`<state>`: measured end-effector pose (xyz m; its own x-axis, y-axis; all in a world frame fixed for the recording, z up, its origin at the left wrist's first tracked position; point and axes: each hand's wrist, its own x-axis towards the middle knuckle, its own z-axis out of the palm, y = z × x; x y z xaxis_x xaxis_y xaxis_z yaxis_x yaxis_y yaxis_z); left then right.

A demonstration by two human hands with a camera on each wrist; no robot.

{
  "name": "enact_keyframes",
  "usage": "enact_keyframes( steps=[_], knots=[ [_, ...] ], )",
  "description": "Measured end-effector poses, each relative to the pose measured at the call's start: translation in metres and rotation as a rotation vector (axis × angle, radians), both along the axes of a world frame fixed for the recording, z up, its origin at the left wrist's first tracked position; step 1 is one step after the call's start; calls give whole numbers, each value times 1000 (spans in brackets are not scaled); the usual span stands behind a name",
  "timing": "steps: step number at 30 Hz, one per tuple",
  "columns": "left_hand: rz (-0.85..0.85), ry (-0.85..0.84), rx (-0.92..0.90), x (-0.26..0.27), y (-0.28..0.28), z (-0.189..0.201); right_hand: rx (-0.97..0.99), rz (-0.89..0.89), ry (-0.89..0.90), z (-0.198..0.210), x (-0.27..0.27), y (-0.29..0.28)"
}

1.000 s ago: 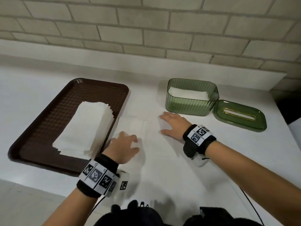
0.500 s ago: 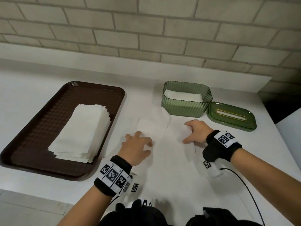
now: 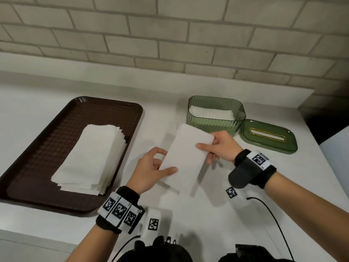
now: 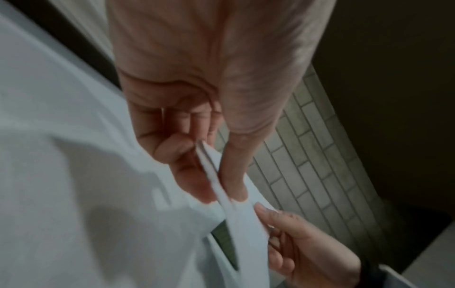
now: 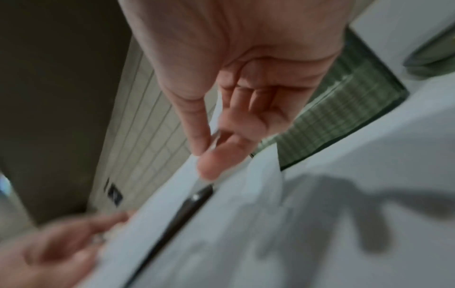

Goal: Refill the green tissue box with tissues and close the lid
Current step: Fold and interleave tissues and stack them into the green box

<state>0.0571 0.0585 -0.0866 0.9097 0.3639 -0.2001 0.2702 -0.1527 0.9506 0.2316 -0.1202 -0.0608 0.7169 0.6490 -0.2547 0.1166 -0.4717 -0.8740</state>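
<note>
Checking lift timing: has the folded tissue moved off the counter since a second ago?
Yes. Folded tissue, pinched by both hands, is now raised and nearer the green tissue box.

Looks like a kitchen or a canteen-type counter to me. There's a plain white countertop (image 3: 217,214) running right up against a wall of pale brick-style tiles (image 3: 170,35), and a dark brown serving tray (image 3: 37,148) sitting along the counter's left edge. Can't tell if it's a home or a staged workspace.
</note>
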Motion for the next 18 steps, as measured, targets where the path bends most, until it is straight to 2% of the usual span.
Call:
enact_keyframes(
  steps=[3,6,12,18],
  knots=[
    [39,59,146,-8,6,-6,-162,41,-192,-20,-1,20],
    [70,128,194,-12,12,-15,-224,78,-274,-35,-2,37],
    [83,264,406,-14,19,-25,-371,100,-275,-50,-3,49],
    [-49,345,731,-1,29,-14,-456,71,-379,-30,6,32]
  ],
)
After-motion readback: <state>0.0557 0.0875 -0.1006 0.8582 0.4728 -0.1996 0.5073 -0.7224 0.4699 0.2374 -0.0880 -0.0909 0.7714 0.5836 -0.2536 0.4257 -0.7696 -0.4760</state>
